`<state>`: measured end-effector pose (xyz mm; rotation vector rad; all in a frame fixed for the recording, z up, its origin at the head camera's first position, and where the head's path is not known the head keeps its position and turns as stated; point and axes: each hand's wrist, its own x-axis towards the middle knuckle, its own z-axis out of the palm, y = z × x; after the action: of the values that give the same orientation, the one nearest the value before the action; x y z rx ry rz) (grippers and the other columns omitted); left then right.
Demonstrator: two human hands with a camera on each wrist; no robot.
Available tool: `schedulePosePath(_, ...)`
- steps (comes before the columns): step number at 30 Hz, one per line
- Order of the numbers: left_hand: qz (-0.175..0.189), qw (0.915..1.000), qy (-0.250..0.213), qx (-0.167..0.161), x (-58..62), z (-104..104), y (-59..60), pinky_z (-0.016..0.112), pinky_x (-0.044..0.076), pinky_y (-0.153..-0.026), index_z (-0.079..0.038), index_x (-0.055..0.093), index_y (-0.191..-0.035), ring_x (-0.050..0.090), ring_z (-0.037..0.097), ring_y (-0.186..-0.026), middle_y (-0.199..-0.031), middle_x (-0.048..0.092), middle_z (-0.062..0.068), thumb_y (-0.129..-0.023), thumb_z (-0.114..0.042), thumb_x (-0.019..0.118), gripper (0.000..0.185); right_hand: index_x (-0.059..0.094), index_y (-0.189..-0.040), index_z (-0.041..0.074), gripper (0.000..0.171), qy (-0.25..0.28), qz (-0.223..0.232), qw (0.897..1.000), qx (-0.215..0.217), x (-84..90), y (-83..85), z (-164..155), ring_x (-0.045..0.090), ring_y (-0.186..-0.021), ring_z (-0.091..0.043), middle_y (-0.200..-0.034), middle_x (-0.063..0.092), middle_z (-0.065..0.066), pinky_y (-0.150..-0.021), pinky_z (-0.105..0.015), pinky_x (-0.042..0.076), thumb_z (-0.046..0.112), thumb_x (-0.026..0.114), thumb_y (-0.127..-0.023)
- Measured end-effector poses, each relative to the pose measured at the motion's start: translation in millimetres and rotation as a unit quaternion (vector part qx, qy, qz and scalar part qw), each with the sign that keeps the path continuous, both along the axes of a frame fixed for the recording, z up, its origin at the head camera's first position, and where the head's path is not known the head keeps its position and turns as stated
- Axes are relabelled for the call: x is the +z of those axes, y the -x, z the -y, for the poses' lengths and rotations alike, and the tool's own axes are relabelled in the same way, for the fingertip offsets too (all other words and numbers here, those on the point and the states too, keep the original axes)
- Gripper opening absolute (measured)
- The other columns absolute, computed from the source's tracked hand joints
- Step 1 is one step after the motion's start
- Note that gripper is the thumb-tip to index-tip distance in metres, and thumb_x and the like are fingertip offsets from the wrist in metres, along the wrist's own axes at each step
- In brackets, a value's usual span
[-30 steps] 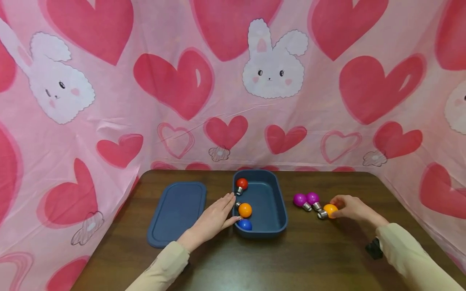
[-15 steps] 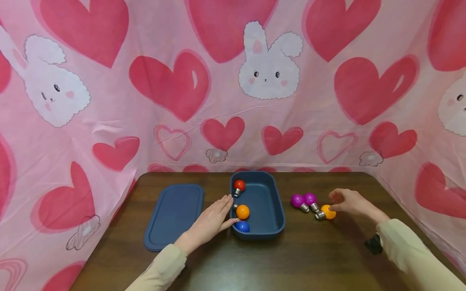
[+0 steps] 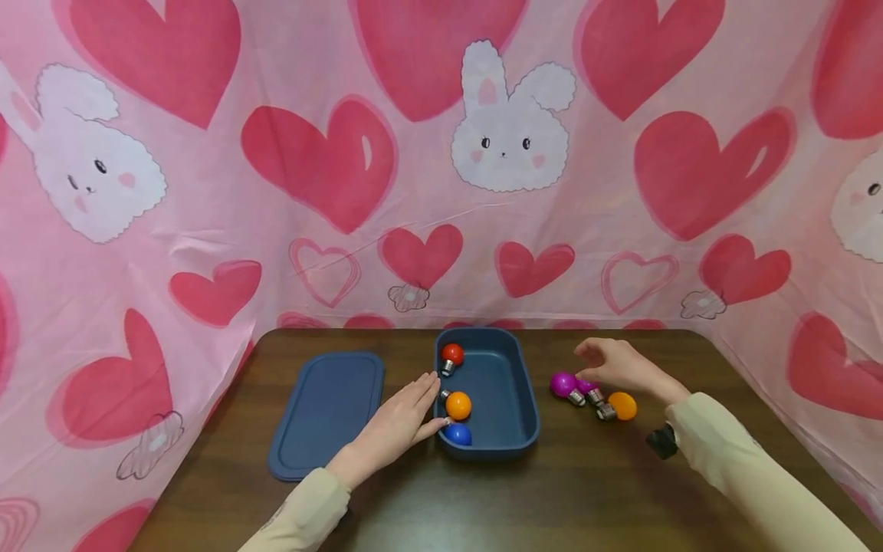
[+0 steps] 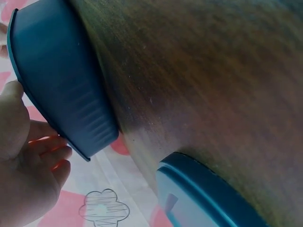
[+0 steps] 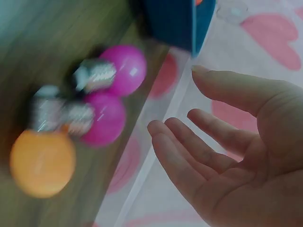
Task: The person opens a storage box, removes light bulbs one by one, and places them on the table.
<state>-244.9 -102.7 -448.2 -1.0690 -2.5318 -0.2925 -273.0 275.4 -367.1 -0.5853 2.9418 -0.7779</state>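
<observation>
Left hand (image 3: 400,418): extended forward from a cream sleeve, fingers straight and together, fingertips against the 9 o'clock wall of the blue container (image 3: 526,399). The left wrist view confirms the thumb on the container (image 4: 61,90) rim; the grip is open, clasping nothing.

Right hand (image 3: 614,366): raised just above the bench (image 3: 552,491), palm down, fingers relaxed and spread, hovering over the two magenta bulbs (image 3: 564,384). The right wrist view shows the grip open and empty (image 5: 227,156), with the bulbs close below the fingertips but not touched.

Loose items: two magenta bulbs (image 5: 113,94) lying side by side, touching, silver screw bases pointing toward 5 o'clock. An orange bulb (image 3: 622,405) lies just beside them at their 4 o'clock, base toward the magenta pair.

Container contents: red bulb (image 3: 451,355) at the 12 o'clock end, second orange bulb (image 3: 458,405) mid-way, blue bulb (image 3: 457,434) at the 6 o'clock end, all along the 9 o'clock wall.

A blue lid (image 3: 324,414) lies flat at the container's 9 o'clock, apart from it.

Markings: no brand, label or legible writing on any item. The backdrop (image 3: 441,153) carries hearts and rabbit faces only.
</observation>
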Motion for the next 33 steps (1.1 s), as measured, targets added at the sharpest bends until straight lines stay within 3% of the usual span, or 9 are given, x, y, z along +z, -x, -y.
schedulePosePath(8,-0.002,1.0,0.005,-0.002,0.0,1,-0.1,0.035,0.029,-0.09,-0.004,0.031,-0.127,0.03,0.022,-0.115,-0.128,0.032,0.012,-0.081,-0.047,0.04,0.064,0.054,-0.098,0.004,0.039,0.033,-0.01,0.997,0.067,2.1,9.3,54,0.056,-0.079,-0.021,-0.093,0.057,-0.009,-0.071,-0.036,0.044,0.023,0.068,-0.068)
schedulePosePath(14,0.006,1.0,0.007,0.003,0.1,1,-0.5,0.034,0.028,-0.09,-0.005,0.029,-0.128,0.03,0.021,-0.116,-0.129,0.031,0.011,-0.082,-0.048,0.038,0.064,0.054,-0.098,0.005,0.038,0.039,0.011,0.994,0.102,-0.1,13.2,91,0.057,-0.075,-0.017,-0.091,0.057,-0.009,-0.066,-0.029,0.046,0.024,0.067,-0.068)
schedulePosePath(21,0.02,0.9997,0.003,0.01,0.5,1,-0.3,0.035,0.028,-0.09,-0.007,0.028,-0.129,0.031,0.021,-0.115,-0.13,0.03,0.01,-0.082,-0.048,0.039,0.063,0.055,-0.098,0.008,0.039,0.001,0.037,0.992,0.12,-13.8,17.1,127,0.054,-0.078,-0.017,-0.091,0.056,-0.007,-0.064,-0.024,0.046,0.031,0.066,-0.069)
schedulePosePath(33,-0.002,1.0,-0.004,0.005,-0.3,2,1.5,0.033,0.029,-0.089,-0.007,0.03,-0.128,0.03,0.02,-0.116,-0.129,0.032,0.01,-0.081,-0.047,0.041,0.063,0.055,-0.098,0.004,0.042,-0.064,0.079,0.986,0.132,-24.9,17.3,167,0.051,-0.073,-0.011,-0.086,0.057,-0.002,-0.064,-0.025,0.044,0.034,0.063,-0.07)
